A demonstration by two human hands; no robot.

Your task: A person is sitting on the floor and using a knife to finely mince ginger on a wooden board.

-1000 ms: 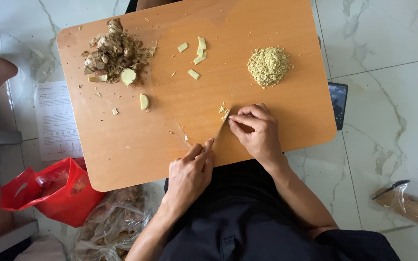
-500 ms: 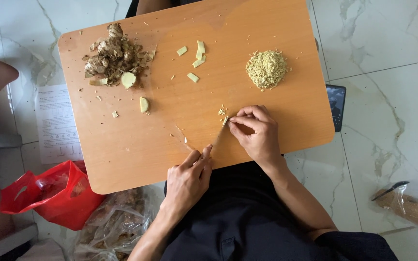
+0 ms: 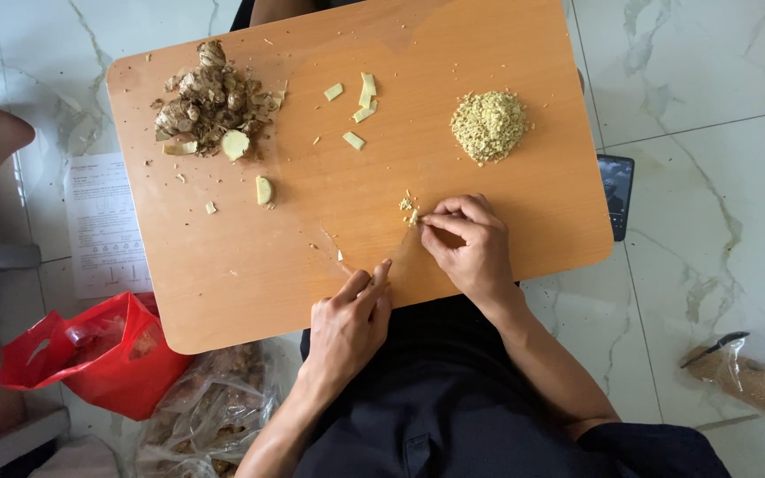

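Both hands [image 3: 351, 319] [image 3: 471, 243] low, fingers curled, fingertips pinched.

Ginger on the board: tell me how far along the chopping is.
Done: one minced heap sits on the wooden board. In hand: the left hand holds a knife while the right hand pins a small piece at the blade. Left: pale cut strips, two peeled chunks and a pile of unpeeled roots. Roughly under halfway, by the look of it.

A red plastic bag [image 3: 90, 354], a printed paper sheet [image 3: 104, 226] and a dark phone [image 3: 618, 195] lie on the marble floor [image 3: 710, 133].
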